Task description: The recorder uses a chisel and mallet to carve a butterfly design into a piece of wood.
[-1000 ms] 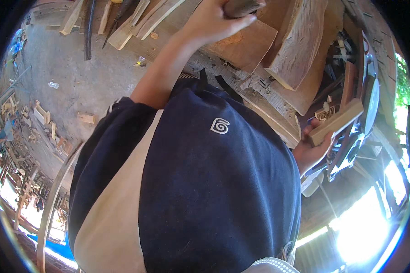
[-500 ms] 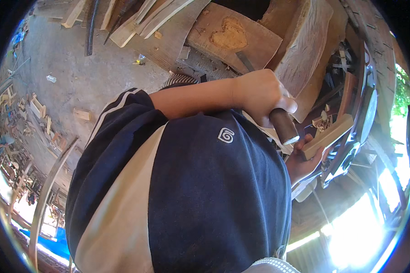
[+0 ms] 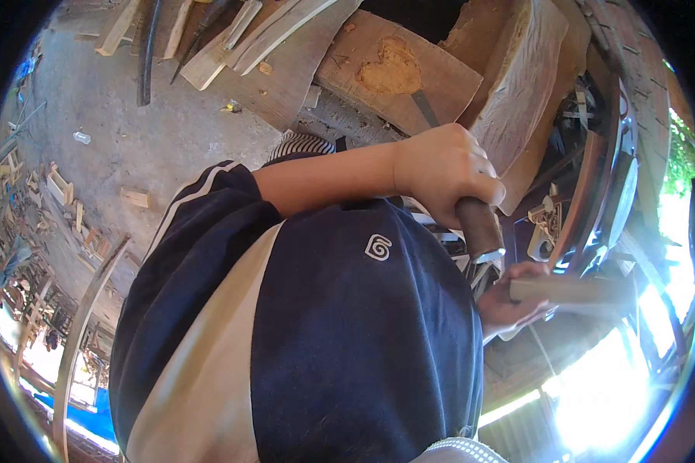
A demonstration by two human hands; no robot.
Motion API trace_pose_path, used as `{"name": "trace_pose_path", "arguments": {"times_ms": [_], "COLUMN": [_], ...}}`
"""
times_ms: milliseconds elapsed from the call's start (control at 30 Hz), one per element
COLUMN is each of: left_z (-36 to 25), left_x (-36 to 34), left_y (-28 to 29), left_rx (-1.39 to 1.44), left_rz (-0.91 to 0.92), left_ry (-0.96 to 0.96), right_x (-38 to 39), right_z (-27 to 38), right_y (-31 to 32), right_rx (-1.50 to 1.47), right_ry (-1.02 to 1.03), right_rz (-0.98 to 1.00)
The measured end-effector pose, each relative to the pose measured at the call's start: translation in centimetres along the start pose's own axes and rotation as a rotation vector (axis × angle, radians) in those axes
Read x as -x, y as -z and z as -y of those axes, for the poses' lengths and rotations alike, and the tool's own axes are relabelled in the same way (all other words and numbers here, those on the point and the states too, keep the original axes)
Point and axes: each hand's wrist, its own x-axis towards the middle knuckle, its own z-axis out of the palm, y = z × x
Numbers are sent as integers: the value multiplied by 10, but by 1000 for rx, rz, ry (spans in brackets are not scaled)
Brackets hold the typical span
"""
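Observation:
My left hand (image 3: pixel 446 171) is closed round a chisel: its brown cylindrical handle (image 3: pixel 480 231) points down toward the lower right, and its steel blade (image 3: pixel 425 109) sticks out above my fist, over a board with a rough heart-shaped patch (image 3: pixel 390 71). My right hand (image 3: pixel 521 302), below the handle's end, grips a pale wooden block (image 3: pixel 571 290), blurred and held roughly level. The two hands are apart. My navy-and-cream shirt (image 3: pixel 363 332) fills the lower middle.
Wooden slats (image 3: pixel 266 35) and a long dark tool (image 3: pixel 147 54) lie along the top. A large rough plank (image 3: pixel 521 85) is at upper right. Offcuts (image 3: pixel 62 185) litter the concrete floor (image 3: pixel 93 108) at left. A curved strip (image 3: pixel 81 332) stands at lower left.
My left hand has come down from the top centre toward the right with the chisel. My right hand has lowered the block, which has turned from slanting to nearly level.

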Motion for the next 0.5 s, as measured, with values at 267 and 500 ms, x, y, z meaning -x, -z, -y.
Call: {"name": "trace_pose_path", "arguments": {"times_ms": [267, 500], "left_z": [-1, -4], "left_x": [3, 2], "left_y": [-5, 0], "left_rx": [-15, -21], "left_rz": [5, 44], "left_ry": [-51, -11], "right_x": [12, 21], "right_z": [21, 6], "right_y": [13, 24], "right_rx": [-38, 11], "right_ry": [295, 289], "right_rz": [132, 259]}}
